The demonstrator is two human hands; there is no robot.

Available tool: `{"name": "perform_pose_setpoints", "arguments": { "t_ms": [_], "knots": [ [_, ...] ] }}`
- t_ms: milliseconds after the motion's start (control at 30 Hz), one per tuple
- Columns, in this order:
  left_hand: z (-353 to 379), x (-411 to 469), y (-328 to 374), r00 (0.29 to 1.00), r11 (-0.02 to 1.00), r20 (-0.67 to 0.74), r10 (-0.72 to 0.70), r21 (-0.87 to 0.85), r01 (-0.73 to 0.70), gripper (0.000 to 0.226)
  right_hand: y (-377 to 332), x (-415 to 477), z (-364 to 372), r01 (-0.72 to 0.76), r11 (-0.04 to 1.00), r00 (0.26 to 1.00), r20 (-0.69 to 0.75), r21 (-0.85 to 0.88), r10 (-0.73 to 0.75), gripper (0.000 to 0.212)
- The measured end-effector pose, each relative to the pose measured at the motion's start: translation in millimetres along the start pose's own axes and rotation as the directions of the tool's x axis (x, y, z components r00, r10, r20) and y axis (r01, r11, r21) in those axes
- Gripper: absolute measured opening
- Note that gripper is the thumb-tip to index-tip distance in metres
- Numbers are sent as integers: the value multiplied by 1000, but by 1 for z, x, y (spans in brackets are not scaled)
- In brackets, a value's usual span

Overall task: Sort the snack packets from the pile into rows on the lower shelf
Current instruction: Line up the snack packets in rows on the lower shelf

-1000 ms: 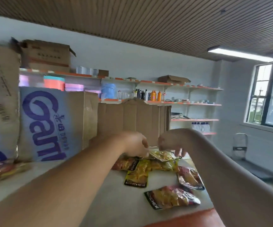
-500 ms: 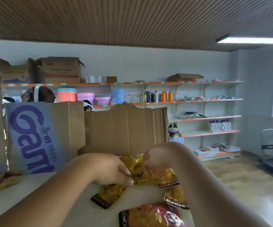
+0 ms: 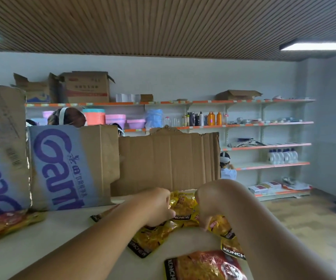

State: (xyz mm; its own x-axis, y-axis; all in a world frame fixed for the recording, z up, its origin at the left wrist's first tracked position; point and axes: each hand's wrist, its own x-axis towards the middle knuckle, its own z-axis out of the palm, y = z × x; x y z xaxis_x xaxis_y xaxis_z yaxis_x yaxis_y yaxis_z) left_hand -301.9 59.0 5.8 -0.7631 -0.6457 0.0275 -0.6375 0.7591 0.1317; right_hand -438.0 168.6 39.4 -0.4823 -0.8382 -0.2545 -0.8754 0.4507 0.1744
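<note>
Loads of slatted wood ceiling (image 3: 163,27) takes up the whole top of the frame, with a light panel (image 3: 316,46) glowing at the upper right. Under that, orange-edged wall shelves (image 3: 268,146) run along the back wall, holding cardboard cartons, stacked plastic basins (image 3: 115,119) and a row of bottles (image 3: 213,118).

Closer in, three bits of cardboard stand upright like a wall. There's a big box (image 3: 1,150) at the far left, a blue-printed box (image 3: 66,168) next to it, and a plain torn cardboard sheet (image 3: 167,162) in the centre. A person's head (image 3: 68,118) pokes up behind the printed box.

All of that sits at the back of a white shelf surface (image 3: 42,249) that fills the lower left. Both bare forearms reach in from the bottom edge and meet at centre-low, right in front of the plain sheet.

The left hand (image 3: 157,207) has its fingers curled and pinches the left edge of the top yellow packet (image 3: 183,203). The right hand (image 3: 205,205) is curled over that packet's right side with its fingertips down in the pile, so it looks like it's gripping it too.

The rest of the pile is loose on the white surface just below the hands. There's another yellow packet (image 3: 149,239) under the left wrist, a red packet (image 3: 205,267) at the bottom edge, and one more (image 3: 231,249) half hidden by the right arm. A few packets (image 3: 5,225) lie well apart at the far left edge.
</note>
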Motion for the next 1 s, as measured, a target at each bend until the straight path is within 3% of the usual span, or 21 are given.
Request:
{"name": "perform_pose_setpoints", "arguments": {
  "t_ms": [100, 333, 467, 567, 633, 733, 867, 1000],
  "knots": [
    [-9, -3, -9, 999, 999, 37, -9, -32, 10, 17, 7, -5, -1, -30, 996, 998, -60, 85, 35, 47],
    [-17, -8, -18, 997, 999, 69, -33, 0, 34, 31, 22, -10, -3, -14, 962, 977, -202, 273, 72, 38],
    [-15, -8, -22, 1000, 997, -13, 14, -72, -15, 29, 33, -4, 0, -26, 946, 946, -299, 322, 127, 35],
    [-20, -10, -22, 979, 986, -190, 76, -129, -101, 32, 46, -1, -1, 37, 899, 884, -434, 437, 175, 34],
    [-25, -11, -20, 911, 974, -380, 158, -93, -208, 32, 49, 1, -1, 139, 879, 804, -570, 455, 169, 36],
    [-37, -18, -12, 751, 947, -606, 262, 11, -321, 30, 44, -1, -3, 318, 846, 649, -749, 428, 135, 37],
    [-59, -38, -3, 605, 947, -746, 278, 106, -303, 33, 30, -13, -8, 536, 743, 457, -877, 401, 144, 34],
    [-67, -66, -3, 538, 963, -812, 227, 103, -250, 36, 20, -27, -15, 613, 700, 378, -914, 366, 147, 27]
  ]
}}
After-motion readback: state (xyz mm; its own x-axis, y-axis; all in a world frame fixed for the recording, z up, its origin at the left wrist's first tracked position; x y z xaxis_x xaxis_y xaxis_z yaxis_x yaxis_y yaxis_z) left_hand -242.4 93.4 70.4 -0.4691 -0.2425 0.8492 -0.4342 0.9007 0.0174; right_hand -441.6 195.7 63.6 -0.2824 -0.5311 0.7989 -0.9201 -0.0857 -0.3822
